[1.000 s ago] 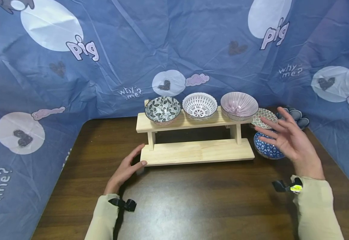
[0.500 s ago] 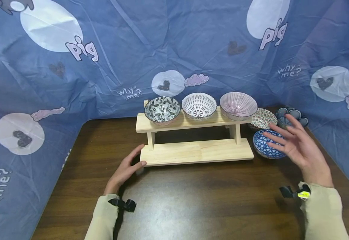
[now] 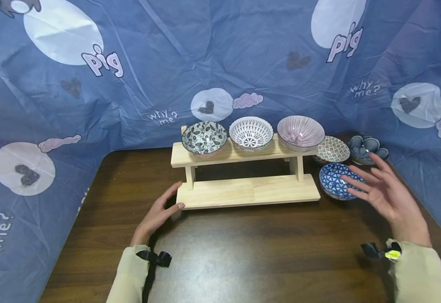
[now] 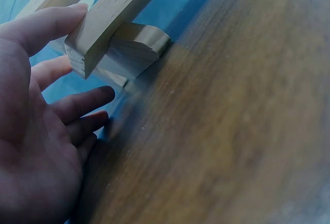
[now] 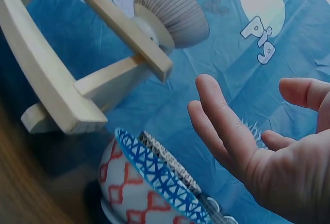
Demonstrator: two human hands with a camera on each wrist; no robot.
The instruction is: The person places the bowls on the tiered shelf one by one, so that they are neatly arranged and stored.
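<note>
A two-tier pale wooden stand (image 3: 248, 193) rests on the table. My left hand (image 3: 159, 214) touches the left end of its lower board, thumb at the front corner and index finger at the back corner; the other fingers (image 4: 85, 102) extend loosely below. On the top board sit a black-and-white leaf-patterned bowl (image 3: 204, 139), a white bowl with dark dashes (image 3: 251, 133) and a purple-striped bowl (image 3: 300, 132). My right hand (image 3: 394, 200), fingers spread and holding nothing, hovers beside a blue triangle-patterned bowl (image 3: 335, 181), overlapping its right side in the head view.
Behind the blue bowl stand a small-checked bowl (image 3: 333, 149) and a dark blue petal-shaped dish (image 3: 364, 149) at the table's back right. A printed blue cloth (image 3: 148, 75) hangs around the back and sides. The brown table (image 3: 258, 256) extends in front of the stand.
My right hand has drawn back to the right and toward me, uncovering more of the blue bowl and petal-shaped dish. My left hand, the stand and the bowls stay in place.
</note>
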